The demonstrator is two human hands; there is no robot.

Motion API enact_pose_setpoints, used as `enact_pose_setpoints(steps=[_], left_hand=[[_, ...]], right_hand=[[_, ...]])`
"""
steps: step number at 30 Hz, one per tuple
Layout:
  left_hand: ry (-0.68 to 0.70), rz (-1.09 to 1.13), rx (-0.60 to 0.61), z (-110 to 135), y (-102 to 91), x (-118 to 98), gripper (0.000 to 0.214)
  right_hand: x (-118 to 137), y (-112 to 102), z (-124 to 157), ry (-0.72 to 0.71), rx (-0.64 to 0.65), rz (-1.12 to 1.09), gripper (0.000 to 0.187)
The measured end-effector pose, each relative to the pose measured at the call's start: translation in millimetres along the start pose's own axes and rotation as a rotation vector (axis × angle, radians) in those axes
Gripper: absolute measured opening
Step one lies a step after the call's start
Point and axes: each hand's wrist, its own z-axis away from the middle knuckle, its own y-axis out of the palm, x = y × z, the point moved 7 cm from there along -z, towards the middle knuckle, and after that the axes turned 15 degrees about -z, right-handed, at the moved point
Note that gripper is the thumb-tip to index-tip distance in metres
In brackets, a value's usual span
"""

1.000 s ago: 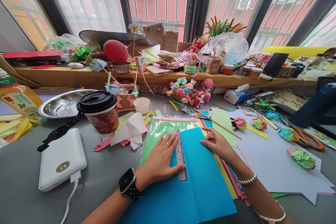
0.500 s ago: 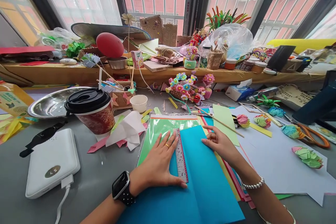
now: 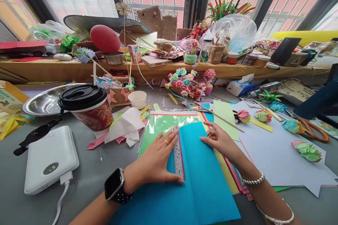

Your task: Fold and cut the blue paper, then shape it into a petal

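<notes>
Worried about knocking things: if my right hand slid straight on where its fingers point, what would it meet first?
Likely the ruler, pinned on the blue paper by your left hand, though depth is unclear.

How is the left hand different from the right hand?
The left hand lies flat with fingers spread, pressing the ruler onto the blue paper; the right hand is curled, fingertips at that paper's right edge. The left hand wears a ring and a black watch; the right wrist wears a beaded bracelet. Both hands touch the blue paper.
</notes>
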Motion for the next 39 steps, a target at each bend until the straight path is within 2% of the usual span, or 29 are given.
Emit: enact_pose_setpoints(steps=[2,5,7,10,15,19,23,28,39], left_hand=[[0.004,0.013,0.015,1.2,-2.4,0.1,0.104],[-0.017,0.014,0.05,1.3,-4.3,-0.5,0.106],[-0.017,0.001,0.071,0.2,-4.7,-2.9,0.105],[0.001,-0.016,0.079,-2.1,-4.2,-7.1,0.104],[0.014,0.04,0.026,-2.3,-1.1,-8.4,0.099],[0.029,0.038,-0.009,-0.4,2.4,-7.9,0.094],[0.023,0.021,0.003,-0.5,5.5,-6.8,0.094],[0.002,0.001,0.017,-0.8,5.5,-7.1,0.084],[0.0,0.008,0.024,-1.3,6.3,-6.9,0.086]], right_hand=[[-1.4,1.6,1.7,0.058,0.007,-0.019,0.063],[-3.7,7.5,4.0,0.127,0.072,0.013,0.044],[-3.4,10.3,4.6,0.118,0.107,0.068,0.029],[-2.3,10.4,4.2,0.066,0.108,0.159,0.023],[-0.8,5.8,1.4,0.0,0.048,0.3,0.032],[-1.5,5.3,0.4,0.014,0.042,0.299,0.031],[-3.5,6.2,0.8,0.032,0.053,0.299,0.028],[-5.5,5.1,-0.2,0.017,0.048,0.31,0.033],[-6.0,5.7,-0.6,0.043,0.059,0.33,0.03]])
